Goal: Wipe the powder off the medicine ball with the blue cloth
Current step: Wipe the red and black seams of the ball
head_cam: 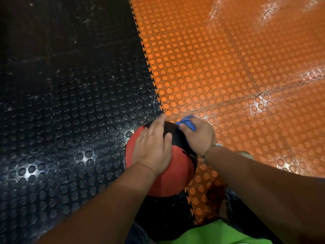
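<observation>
With my left hand [152, 150] flat on the ball [173, 175] and my right [199, 133] gripping the cloth [188, 122], a hard wipe could roll it away.

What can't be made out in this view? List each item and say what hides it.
1. Head view: most of the blue cloth is bunched inside the right hand grip; only a fold shows.
2. Head view: the top of the medicine ball lies under the flat left hand, so powder there cannot be judged.
3. Head view: the ball's far side is hidden by its own curve and the right hand.
4. Head view: the pale band at the right wrist is too small to identify.
</observation>
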The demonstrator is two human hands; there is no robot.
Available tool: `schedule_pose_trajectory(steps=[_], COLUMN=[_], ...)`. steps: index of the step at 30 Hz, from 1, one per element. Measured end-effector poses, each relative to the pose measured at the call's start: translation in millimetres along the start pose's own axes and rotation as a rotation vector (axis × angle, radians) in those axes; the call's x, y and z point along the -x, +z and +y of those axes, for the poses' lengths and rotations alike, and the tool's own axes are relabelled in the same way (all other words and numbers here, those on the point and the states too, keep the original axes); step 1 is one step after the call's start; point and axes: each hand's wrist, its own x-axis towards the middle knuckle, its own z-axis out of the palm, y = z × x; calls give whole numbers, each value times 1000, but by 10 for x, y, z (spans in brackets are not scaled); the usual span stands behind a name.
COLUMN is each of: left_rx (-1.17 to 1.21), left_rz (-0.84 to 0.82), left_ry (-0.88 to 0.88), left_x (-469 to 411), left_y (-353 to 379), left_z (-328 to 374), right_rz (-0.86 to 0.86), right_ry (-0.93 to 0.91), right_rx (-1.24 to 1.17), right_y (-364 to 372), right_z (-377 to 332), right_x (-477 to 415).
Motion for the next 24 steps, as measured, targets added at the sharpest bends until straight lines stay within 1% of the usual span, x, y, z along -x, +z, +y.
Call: schedule_pose_trajectory(steps=[2, 3, 4, 5, 6, 9, 11, 13, 14, 16, 18, 19, 20, 21, 22, 23, 24], left_rx=[157, 204, 213, 185, 132, 15, 10, -11, -28, -83, -131, -142, -145, -141, -132, -120, -109], left_rz=[161, 251, 326, 371, 381, 285, 233, 219, 222, 224, 220, 217, 218, 231, 255, 285, 304], left_ry=[-97, -181, -286, -407, -524, -780, -856, -804, -735, -513, -287, -209, -158, -145, -166, -212, -255], left_x=[-7, -1, 12, 32, 58, 82, 58, 56, 73, 123, 164, 179, 197, 219, 241, 262, 284], left_y=[-10, -25, -40, -46, -48, -26, -7, 24, 46, 99, 147, 163, 178, 187, 199, 204, 217], left_z=[-59, -82, -88, -82, -60, 24, 79, 128, 151, 167, 155, 140, 133, 139, 150, 169, 181], right_rz=[8, -1, -21, -39, -56, -84, -108, -159, -183, -181, -46, 30, 78, 89, 72, 47, -2], right_ry=[-279, -342, -331, -276, -211, -144, -93, 25, 89, 194, 269, 286, 264, 197, 68, -134, -336], right_rx=[144, 190, 204, 192, 188, 236, 213, 180, 181, 167, 94, 50, 12, -19, -17, 46, 158], right_y=[25, 15, -18, -55, -83, -131, -190, -283, -330, -411, -448, -446, -424, -387, -332, -287, -232], right_z=[-58, -29, 9, 51, 97, 146, 144, 117, 130, 155, 151, 123, 91, 15, -58, -147, -188], right_x=[89, 104, 120, 146, 172, 291, 344, 359, 346, 311, 285, 286, 287, 321, 382, 448, 501])
